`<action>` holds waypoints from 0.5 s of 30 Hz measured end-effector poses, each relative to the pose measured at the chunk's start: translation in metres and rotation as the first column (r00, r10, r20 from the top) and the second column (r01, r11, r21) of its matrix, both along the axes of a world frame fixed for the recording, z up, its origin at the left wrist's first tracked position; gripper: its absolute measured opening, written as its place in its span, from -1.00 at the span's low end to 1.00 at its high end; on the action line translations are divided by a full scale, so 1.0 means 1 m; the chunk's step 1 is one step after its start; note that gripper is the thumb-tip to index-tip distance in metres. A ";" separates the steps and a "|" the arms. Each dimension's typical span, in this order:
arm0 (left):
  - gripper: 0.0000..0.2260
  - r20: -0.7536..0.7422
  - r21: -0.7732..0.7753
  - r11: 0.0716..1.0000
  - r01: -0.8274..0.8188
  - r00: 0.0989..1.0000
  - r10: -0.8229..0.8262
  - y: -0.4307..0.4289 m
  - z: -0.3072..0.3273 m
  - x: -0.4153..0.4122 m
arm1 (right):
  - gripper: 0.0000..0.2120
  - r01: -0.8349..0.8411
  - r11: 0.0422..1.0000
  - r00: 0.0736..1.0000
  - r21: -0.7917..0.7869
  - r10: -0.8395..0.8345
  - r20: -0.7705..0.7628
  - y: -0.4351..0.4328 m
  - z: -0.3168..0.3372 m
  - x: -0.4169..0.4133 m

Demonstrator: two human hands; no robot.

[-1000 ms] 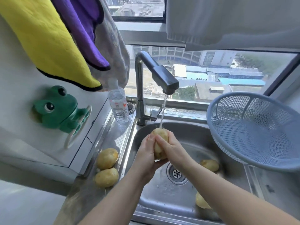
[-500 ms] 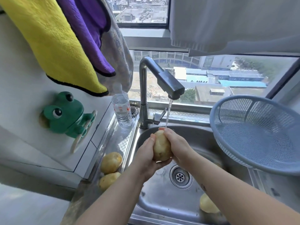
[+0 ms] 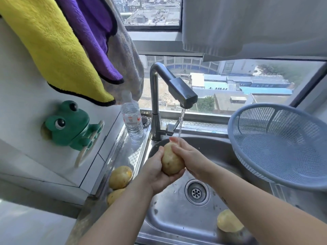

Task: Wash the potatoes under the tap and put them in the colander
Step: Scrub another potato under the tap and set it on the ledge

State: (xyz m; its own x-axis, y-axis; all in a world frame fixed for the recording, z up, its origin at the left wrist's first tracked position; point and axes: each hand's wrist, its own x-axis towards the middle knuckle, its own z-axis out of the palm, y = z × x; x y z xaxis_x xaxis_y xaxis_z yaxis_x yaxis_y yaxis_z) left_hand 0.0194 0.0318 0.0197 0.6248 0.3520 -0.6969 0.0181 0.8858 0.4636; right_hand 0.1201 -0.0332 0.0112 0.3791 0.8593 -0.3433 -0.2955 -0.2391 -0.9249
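Note:
A yellow potato (image 3: 171, 160) is held over the steel sink (image 3: 178, 220), just below the running tap (image 3: 184, 93). My left hand (image 3: 155, 172) cups it from underneath and my right hand (image 3: 190, 156) presses on its right side, fingers in the water stream. Two more potatoes (image 3: 120, 176) (image 3: 114, 195) lie on the counter left of the sink. Another potato (image 3: 229, 221) rests in the sink near its front right. The blue colander (image 3: 283, 145) sits tilted at the sink's right, with nothing seen inside.
A clear water bottle (image 3: 132, 121) stands left of the tap base. A green frog holder (image 3: 70, 124) hangs on the left wall. Yellow, purple and grey cloths (image 3: 58, 45) hang overhead at left. The drain (image 3: 196, 192) lies below my hands.
The potato has been turned in my hands and my right hand slid along it under the stream. The view has shifted so the scene sits lower and further right.

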 end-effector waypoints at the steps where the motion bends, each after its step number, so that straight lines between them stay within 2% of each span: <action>1: -0.67 0.010 -0.045 0.999 0.010 1.000 -0.009 0.002 0.001 0.001 | -0.63 -0.035 0.999 0.999 0.028 0.036 -0.011 -0.003 0.000 0.002; 4: -0.66 0.032 -0.071 0.996 0.045 0.999 -0.043 0.001 0.003 0.005 | -0.64 -0.028 0.999 0.998 0.028 0.030 -0.054 -0.006 0.001 0.006; 8: -0.72 0.034 0.054 0.998 0.012 0.999 -0.014 -0.006 0.002 0.011 | -0.85 0.122 0.988 0.993 -0.092 -0.122 0.005 0.008 0.002 0.008; 12: -0.76 0.145 0.110 0.993 0.039 0.988 -0.054 -0.009 -0.001 0.007 | -0.74 0.232 0.955 0.953 -0.185 -0.261 -0.154 0.016 0.012 0.011; 15: -0.74 0.227 0.245 0.965 0.096 0.962 -0.153 -0.010 -0.006 0.003 | -0.69 0.264 0.938 0.935 -0.226 -0.306 -0.179 0.020 0.012 0.013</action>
